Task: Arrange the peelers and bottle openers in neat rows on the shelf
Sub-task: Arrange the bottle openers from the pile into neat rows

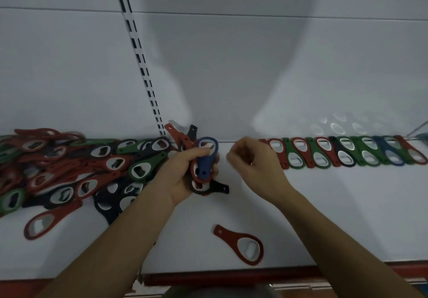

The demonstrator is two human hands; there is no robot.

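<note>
My left hand [183, 172] grips a bunch of bottle openers [203, 161] above the white shelf [335, 216]; a blue one lies on top, with red and black ones fanning out behind and below. Just to the right, my right hand [252, 159] hovers with its fingers loosely curled and blurred, and I see nothing in it. A neat row of openers [342, 153], red, green, black and blue, runs along the back of the shelf to the right. A loose heap of openers [69, 170] covers the shelf's left part.
A single red opener [243, 243] lies alone near the shelf's front edge [231, 277], which is red. Another red opener [44, 224] lies apart at the heap's front. A slotted upright rail [139, 61] runs up the white back panel.
</note>
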